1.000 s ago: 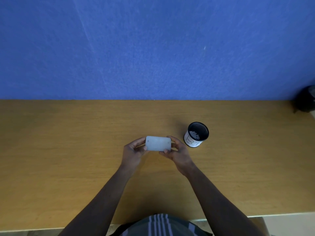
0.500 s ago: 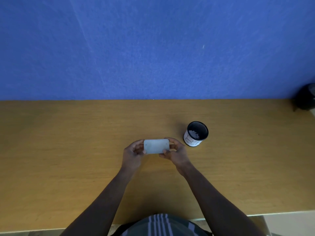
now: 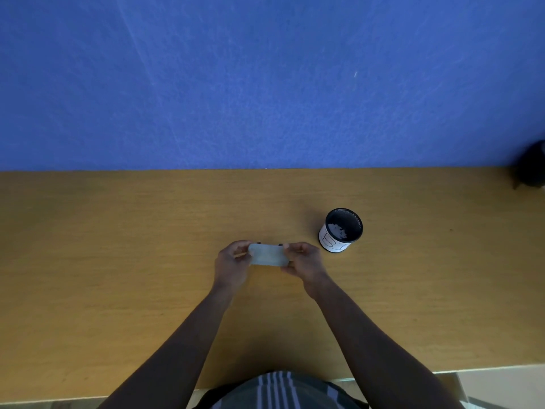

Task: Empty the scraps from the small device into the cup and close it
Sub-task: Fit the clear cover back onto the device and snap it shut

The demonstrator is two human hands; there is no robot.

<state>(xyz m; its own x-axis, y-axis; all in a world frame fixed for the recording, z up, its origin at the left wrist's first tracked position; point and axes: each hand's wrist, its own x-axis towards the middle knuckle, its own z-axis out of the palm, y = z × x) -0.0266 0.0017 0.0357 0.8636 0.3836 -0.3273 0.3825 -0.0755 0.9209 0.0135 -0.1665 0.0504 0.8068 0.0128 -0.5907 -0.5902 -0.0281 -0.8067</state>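
I hold a small pale, rounded rectangular device with both hands just above the wooden table. My left hand grips its left end and my right hand grips its right end. Dark bits of the device peek out behind its top edge. The flat pale face points up at me. To the right, apart from my hands, stands a black mesh cup with a white paper label and a heap of white scraps inside.
A blue wall rises behind the table's far edge. A dark object sits at the far right edge of the table. The near table edge runs just in front of my striped shirt.
The device and both hands have shifted slightly left and toward me, away from the cup. The grip looks tighter, with fingers closing over both ends.
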